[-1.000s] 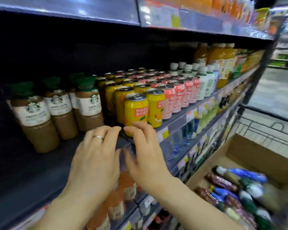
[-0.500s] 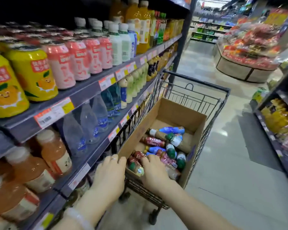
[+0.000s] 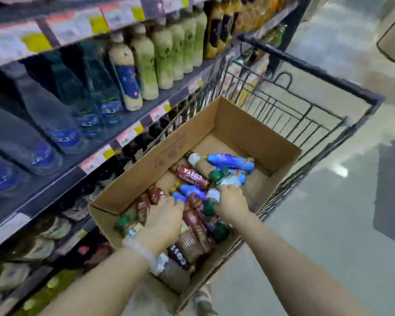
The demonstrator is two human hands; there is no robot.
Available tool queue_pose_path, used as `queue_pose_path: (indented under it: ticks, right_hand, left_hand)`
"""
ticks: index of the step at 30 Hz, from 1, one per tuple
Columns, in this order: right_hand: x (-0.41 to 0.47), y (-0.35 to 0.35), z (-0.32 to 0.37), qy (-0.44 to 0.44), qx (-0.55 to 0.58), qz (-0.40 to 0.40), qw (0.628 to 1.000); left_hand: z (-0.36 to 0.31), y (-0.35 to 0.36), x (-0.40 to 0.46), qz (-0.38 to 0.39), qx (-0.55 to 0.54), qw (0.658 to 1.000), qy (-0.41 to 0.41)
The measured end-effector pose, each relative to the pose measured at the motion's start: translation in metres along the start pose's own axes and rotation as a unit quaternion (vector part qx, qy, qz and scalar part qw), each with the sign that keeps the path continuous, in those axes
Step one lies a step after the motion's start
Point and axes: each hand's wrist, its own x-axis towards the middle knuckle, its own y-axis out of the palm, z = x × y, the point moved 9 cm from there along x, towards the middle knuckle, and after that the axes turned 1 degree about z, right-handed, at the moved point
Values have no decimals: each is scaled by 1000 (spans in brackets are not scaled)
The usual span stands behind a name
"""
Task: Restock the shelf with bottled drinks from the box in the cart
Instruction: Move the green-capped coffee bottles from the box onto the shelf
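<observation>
A cardboard box (image 3: 169, 153) sits in a black wire cart (image 3: 317, 115) and holds several bottled drinks lying on their sides: blue ones (image 3: 232, 161), red-brown ones (image 3: 192, 176) and green-capped ones (image 3: 219, 229). Both my hands are inside the box. My left hand (image 3: 164, 222) lies palm down over the red-brown bottles at the near left, with its fingertips by a blue bottle; blur hides its grasp. My right hand (image 3: 232, 202) curls its fingers over a bottle with a white and green top (image 3: 212, 196) in the middle of the pile.
The shelf unit (image 3: 114, 142) runs along the left, close against the cart. It carries clear water bottles (image 3: 62, 124), pale green drinks (image 3: 164, 53) and price tags along its edges. Grey floor (image 3: 328, 224) lies to the right of the cart.
My view swung from the upper shelf of cans down to the cart. Both hands left the shelf edge and reached deeper into the box, onto the bottles.
</observation>
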Motion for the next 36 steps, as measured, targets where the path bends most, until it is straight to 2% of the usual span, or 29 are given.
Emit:
queue_pose_path:
  ticks: [4, 9, 12, 16, 20, 22, 23, 25, 27, 29, 32, 33, 34, 36]
  right_hand:
    - [50, 14, -47, 30, -20, 79, 996]
    - [105, 40, -65, 63, 5, 141, 988]
    - [126, 58, -66, 76, 26, 135, 988]
    - [140, 56, -66, 51, 39, 75, 995]
    - [141, 39, -49, 4, 77, 100, 992]
    - [135, 20, -26, -34, 146, 113, 982]
    - [128, 11, -11, -55, 193, 125, 972]
    - [114, 0, 19, -86, 287, 160, 940]
    - [102, -2, 41, -95, 343, 193, 914]
    - [97, 5, 52, -100, 374, 242, 889]
    - [103, 18, 57, -81, 442, 316, 836]
    - [117, 20, 52, -66, 444, 297, 843]
    - [135, 21, 47, -63, 406, 250, 877]
    - [174, 21, 29, -60, 260, 138, 954]
  left_hand:
    - [-22, 18, 38, 30, -28, 999, -32]
    - [-15, 37, 66, 58, -70, 993, -71]
    - [-8, 46, 76, 74, -106, 987, -93]
    - [-8, 53, 83, 82, -151, 980, -97]
    - [-12, 61, 89, 91, -254, 957, -107]
    - [-15, 58, 93, 78, -332, 932, -121]
    - [-17, 55, 96, 69, -391, 908, -132]
    - [-18, 49, 99, 27, -522, 835, -170]
    - [-7, 42, 98, -45, -593, 773, -218]
    - [9, 38, 95, -96, -612, 746, -245]
    - [28, 45, 89, -115, -629, 721, -266]
    - [34, 52, 86, -114, -632, 714, -278]
    - [40, 59, 82, -116, -635, 705, -294]
    - [47, 67, 75, -116, -641, 690, -315]
